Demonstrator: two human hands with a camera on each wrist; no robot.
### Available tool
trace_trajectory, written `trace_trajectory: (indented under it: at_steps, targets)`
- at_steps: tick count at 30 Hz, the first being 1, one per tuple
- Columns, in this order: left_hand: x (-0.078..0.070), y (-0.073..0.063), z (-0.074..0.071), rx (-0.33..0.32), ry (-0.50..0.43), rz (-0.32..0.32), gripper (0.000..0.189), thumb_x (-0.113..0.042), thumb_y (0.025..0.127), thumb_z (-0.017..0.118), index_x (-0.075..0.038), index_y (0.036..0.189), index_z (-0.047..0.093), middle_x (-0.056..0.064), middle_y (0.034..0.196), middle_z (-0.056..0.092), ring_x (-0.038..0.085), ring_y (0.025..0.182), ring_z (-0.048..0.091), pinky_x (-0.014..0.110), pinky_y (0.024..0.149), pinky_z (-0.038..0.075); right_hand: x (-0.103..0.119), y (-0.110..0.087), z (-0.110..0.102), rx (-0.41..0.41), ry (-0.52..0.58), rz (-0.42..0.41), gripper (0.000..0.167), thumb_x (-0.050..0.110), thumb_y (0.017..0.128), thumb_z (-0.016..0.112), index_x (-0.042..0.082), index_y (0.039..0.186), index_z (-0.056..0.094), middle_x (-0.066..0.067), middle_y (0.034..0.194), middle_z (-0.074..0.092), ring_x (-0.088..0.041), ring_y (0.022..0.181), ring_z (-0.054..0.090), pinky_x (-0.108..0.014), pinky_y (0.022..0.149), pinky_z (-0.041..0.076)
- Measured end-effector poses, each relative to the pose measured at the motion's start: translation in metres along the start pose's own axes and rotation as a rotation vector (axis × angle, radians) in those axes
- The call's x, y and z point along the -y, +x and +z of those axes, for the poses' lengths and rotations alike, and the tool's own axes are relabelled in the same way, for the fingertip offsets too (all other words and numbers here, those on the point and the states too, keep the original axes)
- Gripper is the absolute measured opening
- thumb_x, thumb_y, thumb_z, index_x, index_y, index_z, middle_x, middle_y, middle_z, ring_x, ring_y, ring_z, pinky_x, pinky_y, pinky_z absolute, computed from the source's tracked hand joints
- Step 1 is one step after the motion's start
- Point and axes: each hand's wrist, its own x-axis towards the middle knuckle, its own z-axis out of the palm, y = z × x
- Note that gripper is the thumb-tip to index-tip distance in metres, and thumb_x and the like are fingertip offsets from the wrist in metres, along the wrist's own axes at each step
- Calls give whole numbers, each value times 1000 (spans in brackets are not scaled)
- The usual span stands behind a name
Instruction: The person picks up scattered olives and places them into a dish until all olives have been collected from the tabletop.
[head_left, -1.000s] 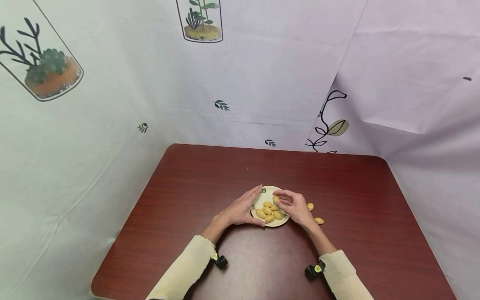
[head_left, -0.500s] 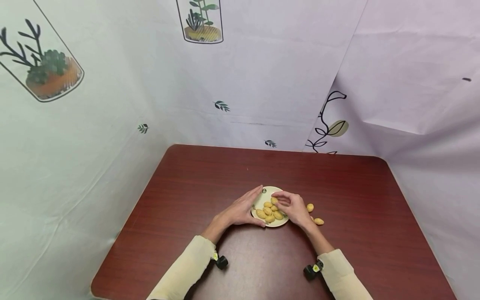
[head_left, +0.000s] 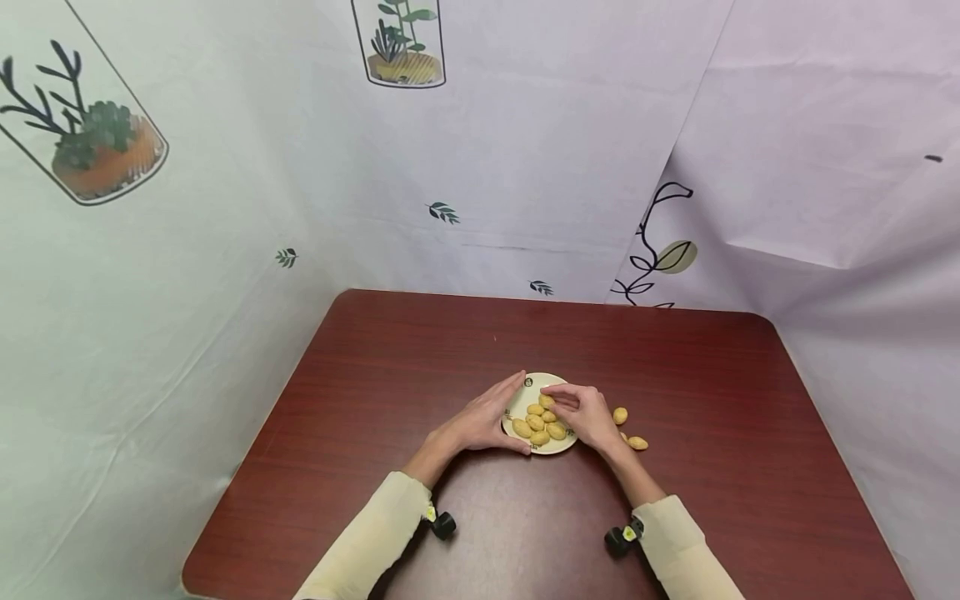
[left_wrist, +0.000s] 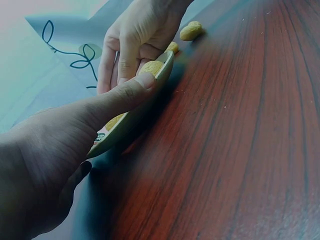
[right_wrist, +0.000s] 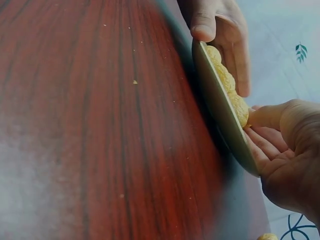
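Note:
A cream plate (head_left: 517, 398) with small dark prints on its rim stands on the table. On it lie several yellow, oval, wrinkled walnuts (head_left: 535, 422). My left hand (head_left: 478, 419) holds the plate from the left, thumb along the near rim and fingers reaching round the far side. In the left wrist view the thumb lies across the rim beside a walnut (left_wrist: 151, 68). Over the plate's right part, my right hand (head_left: 588, 414) pinches a walnut (head_left: 547, 401) between thumb and fingers, close above the others. Some of its fingers are hidden behind the plate in the right wrist view.
Right of the plate, a few loose walnuts lie on the table, one (head_left: 620, 416) farther back and another (head_left: 637, 443) nearer, one partly hidden by the right wrist. The dark red wooden table (head_left: 420, 333) ends at a printed cloth backdrop (head_left: 487, 167).
My right hand has shifted slightly left with the pinched walnut, bringing it closer to the pile. More of a loose walnut shows beside the right wrist. The left hand and plate have stayed put.

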Motion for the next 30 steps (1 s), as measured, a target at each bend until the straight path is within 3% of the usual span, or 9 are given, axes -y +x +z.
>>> trace_trajectory:
  at_steps: [6, 14, 23, 30]
  targets:
    - [-1, 0, 0, 1, -3, -3, 132, -57, 80, 91, -5, 171, 11, 13, 177, 15, 28, 162, 18, 48, 127, 24, 0, 1, -2, 11, -13, 6, 27, -10, 93, 75, -5, 120, 77, -22, 117, 77, -38, 111, 74, -36, 87, 62]
    - [0, -1, 0, 3, -2, -2, 132, -58, 80, 90, -6, 171, 10, 12, 178, 14, 28, 162, 18, 48, 127, 24, 0, 1, -1, 33, -32, 7, 29, -10, 94, 73, -5, 122, 76, -21, 120, 76, -37, 113, 73, -33, 89, 61]
    - [0, -1, 0, 3, 5, 3, 131, -58, 80, 90, -4, 171, 11, 13, 178, 14, 29, 162, 18, 48, 127, 24, 2, -3, 1, 14, -51, -18, 29, -8, 95, 74, -5, 124, 75, -20, 122, 76, -36, 115, 73, -37, 92, 60]
    - [0, -2, 1, -2, 3, 3, 131, -58, 80, 90, -4, 171, 12, 13, 178, 15, 27, 162, 18, 48, 128, 23, 5, -5, 0, -1, -39, 14, 29, -6, 95, 75, -4, 124, 75, -19, 123, 76, -35, 117, 72, -37, 94, 59]
